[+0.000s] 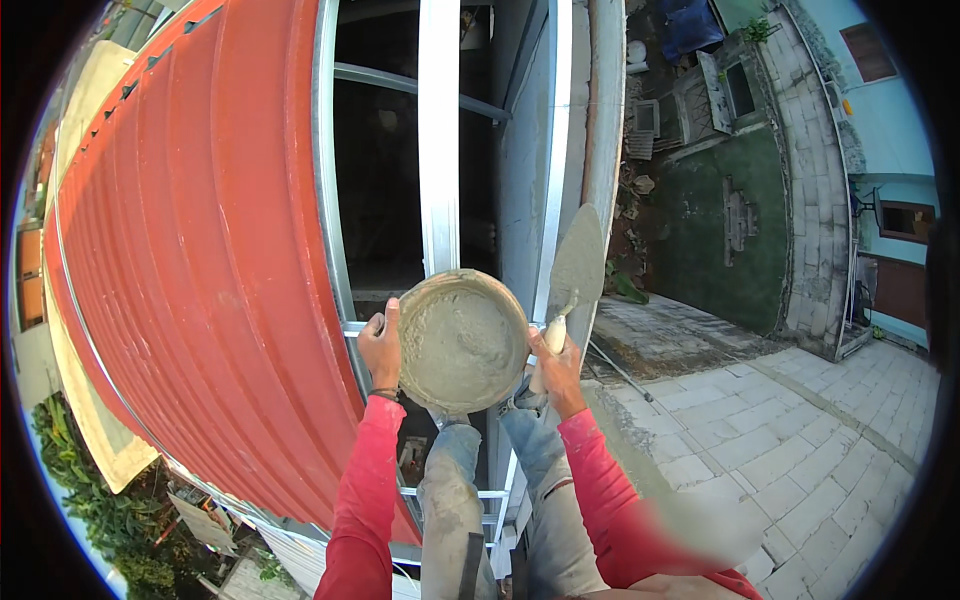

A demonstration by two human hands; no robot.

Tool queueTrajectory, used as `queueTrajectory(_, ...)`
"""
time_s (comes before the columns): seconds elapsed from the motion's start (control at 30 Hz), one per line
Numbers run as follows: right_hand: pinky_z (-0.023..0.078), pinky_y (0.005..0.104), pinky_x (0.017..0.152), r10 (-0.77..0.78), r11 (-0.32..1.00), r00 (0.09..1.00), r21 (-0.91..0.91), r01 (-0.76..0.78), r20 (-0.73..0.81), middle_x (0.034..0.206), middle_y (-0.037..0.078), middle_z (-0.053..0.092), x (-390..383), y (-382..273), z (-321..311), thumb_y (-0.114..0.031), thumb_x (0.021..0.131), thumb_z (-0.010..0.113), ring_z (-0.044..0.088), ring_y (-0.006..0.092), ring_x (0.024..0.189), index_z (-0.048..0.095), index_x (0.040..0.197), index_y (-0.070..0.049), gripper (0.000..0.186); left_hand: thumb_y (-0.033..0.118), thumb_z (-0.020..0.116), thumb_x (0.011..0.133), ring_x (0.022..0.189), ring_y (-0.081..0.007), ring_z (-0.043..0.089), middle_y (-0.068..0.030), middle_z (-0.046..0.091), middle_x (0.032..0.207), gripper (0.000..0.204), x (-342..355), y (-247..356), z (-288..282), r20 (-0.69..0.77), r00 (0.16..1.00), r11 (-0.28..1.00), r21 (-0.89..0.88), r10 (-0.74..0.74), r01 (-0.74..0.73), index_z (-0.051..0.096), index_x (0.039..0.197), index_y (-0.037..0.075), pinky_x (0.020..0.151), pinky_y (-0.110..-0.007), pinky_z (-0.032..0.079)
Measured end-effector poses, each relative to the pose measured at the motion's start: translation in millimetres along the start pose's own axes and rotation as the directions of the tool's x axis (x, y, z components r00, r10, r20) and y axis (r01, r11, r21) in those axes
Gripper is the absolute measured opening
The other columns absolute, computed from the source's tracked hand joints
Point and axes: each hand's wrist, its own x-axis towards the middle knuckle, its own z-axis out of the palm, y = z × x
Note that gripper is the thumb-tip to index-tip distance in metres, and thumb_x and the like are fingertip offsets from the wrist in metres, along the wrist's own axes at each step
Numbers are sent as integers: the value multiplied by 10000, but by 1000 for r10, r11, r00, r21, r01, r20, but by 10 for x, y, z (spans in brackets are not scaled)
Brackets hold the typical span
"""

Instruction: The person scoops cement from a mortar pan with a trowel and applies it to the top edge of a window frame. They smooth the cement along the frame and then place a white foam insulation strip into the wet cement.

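Note:
Between my two hands is a round bucket (408, 300) filled with wet grey mortar (465, 345). My left hand (380, 345) grips its left rim, thumb up along the side. On the opposite rim, my right hand (558, 368) is closed round the pale handle of a trowel (580, 262) and presses against the bucket as well. The trowel's long pointed blade is coated in mortar and points away from me, beside the wall top. My legs (450, 490) show below the bucket, near the metal framing.
Red corrugated roofing (200, 250) spreads on the left. Silver metal beams (440, 130) run ahead over dark openings. A plastered wall edge (603, 110) borders a drop to a green-floored yard (715, 240) on the right. Below lies a block wall (790, 430). A ladder (480, 493) stands by my legs.

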Motion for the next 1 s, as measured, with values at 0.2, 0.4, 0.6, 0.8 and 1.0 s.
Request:
queueTrajectory(0.2, 540, 296, 646, -143, 977, 988, 167, 132, 55, 910, 11, 637, 479, -913, 420, -456, 964, 792, 591, 94, 763, 644, 1033, -47, 440, 701, 680, 931, 1191, -386, 657, -337, 679, 1216, 937, 1104, 729, -80, 55, 999, 999, 32, -1, -1, 652, 1216, -191, 1058, -458, 484)
queueTrajectory(0.4, 605, 373, 749, -362, 925, 926, 166, 342, 107, 1096, 77, 685, 1389, -1859, 784, -449, 953, 799, 685, 202, 1013, 598, 1235, -28, 545, 740, 687, 894, 1344, -434, 588, -395, 615, 1355, 1072, 2309, 1658, 345, -2, 990, 986, -98, 138, -137, 579, 1335, -231, 1150, -473, 439)
queueTrajectory(0.6, 554, 328, 695, -455, 890, 884, 98, 446, 107, 939, 44, 664, 1561, -2269, 990, -428, 966, 790, 633, 136, 820, 628, 1129, -16, 472, 718, 687, 918, 984, -276, 601, -183, 652, 983, 818, 2762, 1429, 408, -165, 979, 981, -133, 116, -139, 693, 1003, -95, 916, -421, 481)
queueTrajectory(0.8, 556, 413, 757, -448, 884, 894, -137, 446, 16, 901, 133, 726, 1598, -2160, 1052, -388, 929, 804, 701, 249, 792, 644, 1090, -18, 434, 715, 672, 939, 747, -141, 491, -11, 520, 706, 745, 2381, 1722, 493, -121, 985, 960, -238, 124, -150, 669, 721, 3, 707, -363, 431)
queueTrajectory(1.0, 558, 453, 776, -465, 861, 885, -232, 452, -1, 913, 191, 733, 1487, -2205, 1217, -387, 933, 798, 733, 351, 821, 617, 1064, -16, 433, 708, 669, 945, 722, -134, 477, 7, 501, 683, 746, 2499, 1649, 451, -113, 989, 969, -219, 95, -118, 695, 751, -11, 688, -358, 413)
